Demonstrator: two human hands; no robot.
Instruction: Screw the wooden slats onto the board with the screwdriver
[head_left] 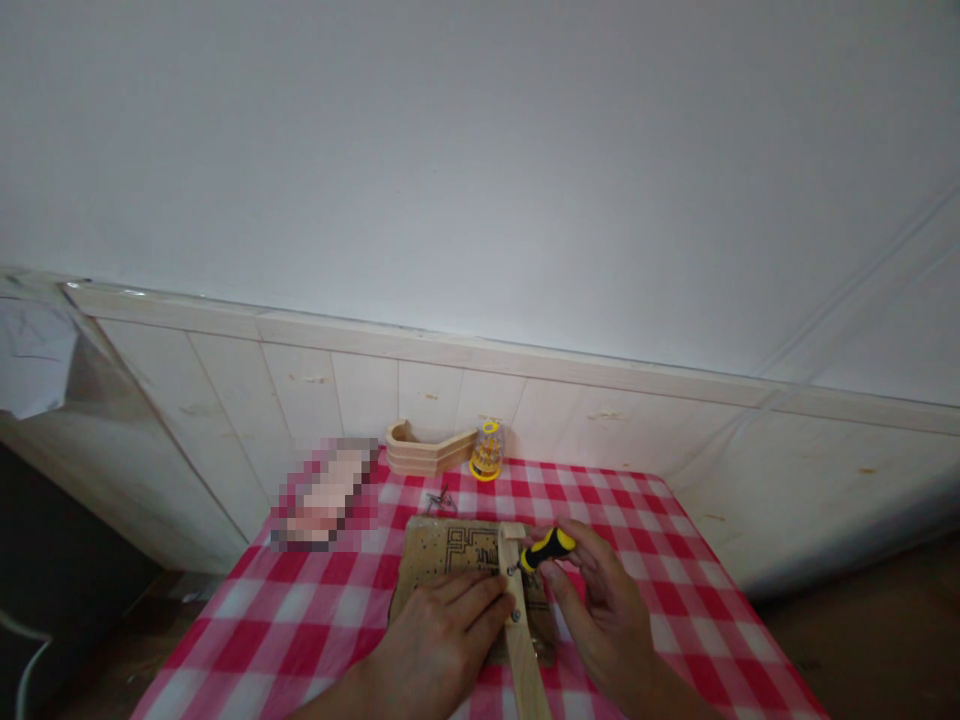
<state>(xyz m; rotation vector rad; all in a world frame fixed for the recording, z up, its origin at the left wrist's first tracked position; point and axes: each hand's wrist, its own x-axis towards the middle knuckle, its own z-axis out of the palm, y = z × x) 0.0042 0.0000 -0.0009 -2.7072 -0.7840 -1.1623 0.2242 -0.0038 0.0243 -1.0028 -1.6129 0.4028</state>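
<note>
In the head view, our right hand (604, 612) grips the yellow-black screwdriver (548, 550), which slants down leftward to a screw (511, 571) in the wooden strip (527, 668). The strip runs lengthwise away from us across the brown board (426, 562), left of that hand. Our left hand (450, 625), nearer, lays fingers on it; whether its hidden thumb grips, we cannot tell.

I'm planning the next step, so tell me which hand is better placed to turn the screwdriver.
Probably the right hand: it holds the black-and-yellow screwdriver, its tip at the wooden strip. The left hand lies over the brown board, its fingertips at the strip.
</note>
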